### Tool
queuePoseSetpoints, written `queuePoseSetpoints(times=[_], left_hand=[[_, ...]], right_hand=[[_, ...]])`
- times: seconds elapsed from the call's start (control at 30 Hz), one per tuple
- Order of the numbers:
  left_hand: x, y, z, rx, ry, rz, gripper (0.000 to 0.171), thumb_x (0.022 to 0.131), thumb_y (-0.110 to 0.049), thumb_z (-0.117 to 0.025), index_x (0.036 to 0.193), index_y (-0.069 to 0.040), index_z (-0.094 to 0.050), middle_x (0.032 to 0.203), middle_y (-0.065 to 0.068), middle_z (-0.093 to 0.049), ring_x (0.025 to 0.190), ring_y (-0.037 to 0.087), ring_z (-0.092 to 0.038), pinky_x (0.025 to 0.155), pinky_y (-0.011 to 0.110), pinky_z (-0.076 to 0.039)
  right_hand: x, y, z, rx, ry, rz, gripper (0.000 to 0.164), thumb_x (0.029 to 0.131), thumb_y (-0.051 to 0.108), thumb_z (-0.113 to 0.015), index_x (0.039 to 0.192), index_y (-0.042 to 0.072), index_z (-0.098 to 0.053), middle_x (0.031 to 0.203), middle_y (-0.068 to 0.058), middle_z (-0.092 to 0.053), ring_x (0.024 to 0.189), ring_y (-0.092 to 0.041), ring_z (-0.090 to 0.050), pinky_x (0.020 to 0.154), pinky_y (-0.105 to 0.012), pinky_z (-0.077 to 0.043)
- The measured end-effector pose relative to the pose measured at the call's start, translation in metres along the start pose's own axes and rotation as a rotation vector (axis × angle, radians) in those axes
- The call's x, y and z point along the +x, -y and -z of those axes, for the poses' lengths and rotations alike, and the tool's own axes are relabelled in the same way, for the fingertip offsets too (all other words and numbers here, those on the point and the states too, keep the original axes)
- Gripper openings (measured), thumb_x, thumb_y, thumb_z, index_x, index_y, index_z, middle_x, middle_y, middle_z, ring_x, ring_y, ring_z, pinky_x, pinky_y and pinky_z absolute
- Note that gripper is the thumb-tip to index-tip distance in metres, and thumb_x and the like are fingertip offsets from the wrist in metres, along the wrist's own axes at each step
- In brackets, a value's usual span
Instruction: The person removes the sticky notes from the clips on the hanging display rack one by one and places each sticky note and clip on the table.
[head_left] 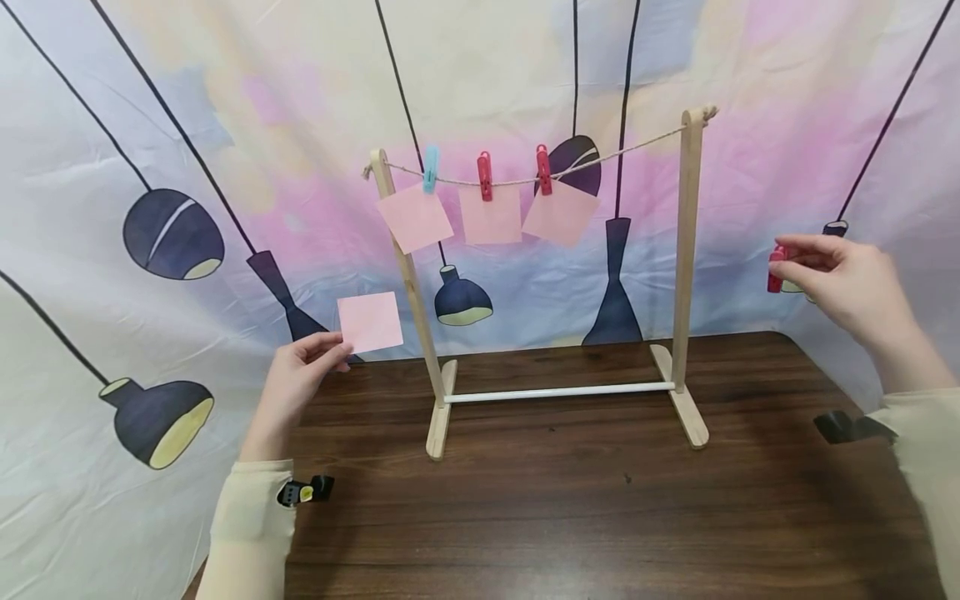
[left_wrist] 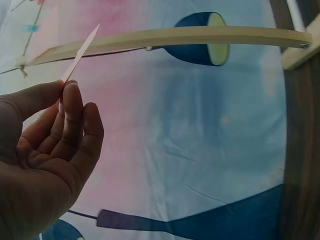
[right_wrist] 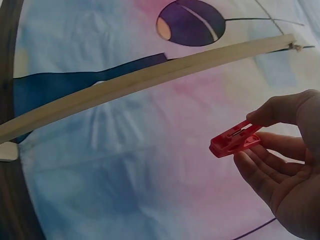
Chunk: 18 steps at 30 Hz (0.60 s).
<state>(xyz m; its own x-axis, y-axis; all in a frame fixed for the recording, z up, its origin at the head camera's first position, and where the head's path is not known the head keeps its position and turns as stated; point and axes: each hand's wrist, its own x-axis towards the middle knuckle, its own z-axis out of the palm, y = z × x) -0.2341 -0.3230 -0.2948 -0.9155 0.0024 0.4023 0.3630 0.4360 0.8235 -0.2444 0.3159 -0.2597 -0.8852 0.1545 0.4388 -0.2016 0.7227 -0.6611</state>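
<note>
Between thumb and fingertips, my left hand (head_left: 296, 375) pinches a square pink paper note (head_left: 371, 322) by its left edge, left of the wooden stand. In the left wrist view the note (left_wrist: 81, 52) appears nearly edge-on. Out to the right of the stand, my right hand (head_left: 851, 279) pinches a red clothespin (head_left: 776, 271) at its handle end; the right wrist view shows the clothespin (right_wrist: 234, 140) with its nose pointing left. Three pink notes hang on a string (head_left: 637, 147): one under a blue clothespin (head_left: 431, 169), two under red clothespins (head_left: 485, 177).
The stand has two wooden posts (head_left: 684, 258), flat feet and a white crossbar (head_left: 558, 392) low between them. It stands on a dark wooden table (head_left: 525, 500). Behind hangs a cloth (head_left: 300, 125) printed with lamps. Dark wrist straps sit on both sleeves.
</note>
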Motion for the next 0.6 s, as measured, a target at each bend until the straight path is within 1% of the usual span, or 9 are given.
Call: queuePoseSetpoints(times=[0.13, 0.2, 0.23, 0.27, 0.33, 0.43, 0.47, 0.53, 0.6], left_hand=[[-0.005, 0.013, 0.000, 0.037, 0.010, 0.016, 0.035, 0.097, -0.011, -0.068, 0.121, 0.015, -0.063, 0.088, -0.005, -0.074, 0.070, 0.004, -0.068, 0.070, 0.015, -0.054], [-0.007, 0.018, -0.001, 0.054, 0.016, 0.028, 0.035, 0.097, -0.012, -0.068, 0.121, 0.014, -0.064, 0.090, -0.001, -0.074, 0.070, 0.004, -0.067, 0.070, 0.015, -0.054], [-0.008, 0.021, -0.002, 0.059, 0.018, 0.036, 0.035, 0.097, -0.012, -0.068, 0.121, 0.014, -0.064, 0.091, 0.001, -0.075, 0.070, 0.004, -0.067, 0.070, 0.015, -0.054], [-0.009, 0.024, -0.003, 0.061, 0.018, 0.046, 0.036, 0.097, -0.012, -0.068, 0.121, 0.014, -0.064, 0.091, 0.003, -0.075, 0.070, 0.004, -0.068, 0.069, 0.015, -0.054], [-0.010, 0.030, -0.004, 0.056, 0.021, 0.070, 0.036, 0.098, -0.012, -0.068, 0.121, 0.014, -0.064, 0.091, 0.004, -0.075, 0.070, 0.005, -0.068, 0.069, 0.016, -0.054], [-0.014, 0.041, -0.005, 0.061, 0.030, 0.096, 0.035, 0.098, -0.012, -0.068, 0.121, 0.014, -0.063, 0.089, 0.000, -0.074, 0.071, 0.006, -0.068, 0.069, 0.017, -0.054], [-0.015, 0.045, -0.004, 0.068, 0.033, 0.106, 0.035, 0.098, -0.013, -0.068, 0.120, 0.014, -0.064, 0.089, -0.002, -0.074, 0.071, 0.007, -0.068, 0.069, 0.017, -0.055], [-0.017, 0.052, -0.004, 0.089, 0.041, 0.125, 0.035, 0.098, -0.014, -0.068, 0.120, 0.013, -0.064, 0.087, -0.006, -0.072, 0.071, 0.008, -0.068, 0.068, 0.018, -0.054], [-0.020, 0.060, -0.002, 0.126, 0.055, 0.141, 0.035, 0.098, -0.015, -0.068, 0.120, 0.012, -0.065, 0.087, -0.005, -0.072, 0.072, 0.008, -0.068, 0.068, 0.018, -0.054]], right_hand=[[-0.009, -0.015, -0.010, -0.050, 0.024, -0.022, 0.058, 0.096, 0.046, -0.066, 0.137, 0.005, -0.061, 0.087, 0.032, -0.061, 0.076, 0.020, -0.045, 0.063, -0.016, -0.039], [-0.014, -0.022, -0.014, -0.074, 0.038, -0.026, 0.058, 0.097, 0.045, -0.065, 0.137, 0.003, -0.061, 0.096, 0.010, -0.073, 0.076, 0.019, -0.043, 0.065, -0.019, -0.038], [-0.016, -0.025, -0.015, -0.085, 0.046, -0.028, 0.059, 0.098, 0.045, -0.064, 0.137, 0.001, -0.060, 0.102, -0.003, -0.075, 0.080, 0.014, -0.049, 0.066, -0.021, -0.038], [-0.018, -0.027, -0.017, -0.095, 0.051, -0.033, 0.059, 0.098, 0.045, -0.064, 0.137, 0.001, -0.060, 0.107, -0.015, -0.074, 0.080, 0.013, -0.049, 0.067, -0.023, -0.038], [-0.022, -0.033, -0.019, -0.112, 0.063, -0.043, 0.059, 0.098, 0.045, -0.063, 0.137, 0.000, -0.060, 0.114, -0.026, -0.069, 0.083, 0.006, -0.054, 0.066, -0.024, -0.039], [-0.027, -0.043, -0.025, -0.102, 0.079, -0.034, 0.057, 0.098, 0.042, -0.065, 0.135, -0.001, -0.061, 0.114, -0.030, -0.068, 0.081, 0.011, -0.055, 0.063, -0.021, -0.040], [-0.029, -0.047, -0.028, -0.098, 0.085, -0.027, 0.056, 0.097, 0.041, -0.066, 0.135, -0.001, -0.062, 0.112, -0.029, -0.069, 0.077, 0.018, -0.050, 0.062, -0.019, -0.040], [-0.034, -0.056, -0.035, -0.090, 0.106, -0.017, 0.055, 0.097, 0.040, -0.067, 0.134, -0.001, -0.062, 0.110, -0.027, -0.070, 0.076, 0.023, -0.044, 0.062, -0.019, -0.041], [-0.039, -0.063, -0.041, -0.095, 0.128, -0.003, 0.053, 0.098, 0.037, -0.066, 0.134, -0.002, -0.062, 0.111, -0.029, -0.069, 0.082, 0.009, -0.059, 0.066, -0.024, -0.042]])
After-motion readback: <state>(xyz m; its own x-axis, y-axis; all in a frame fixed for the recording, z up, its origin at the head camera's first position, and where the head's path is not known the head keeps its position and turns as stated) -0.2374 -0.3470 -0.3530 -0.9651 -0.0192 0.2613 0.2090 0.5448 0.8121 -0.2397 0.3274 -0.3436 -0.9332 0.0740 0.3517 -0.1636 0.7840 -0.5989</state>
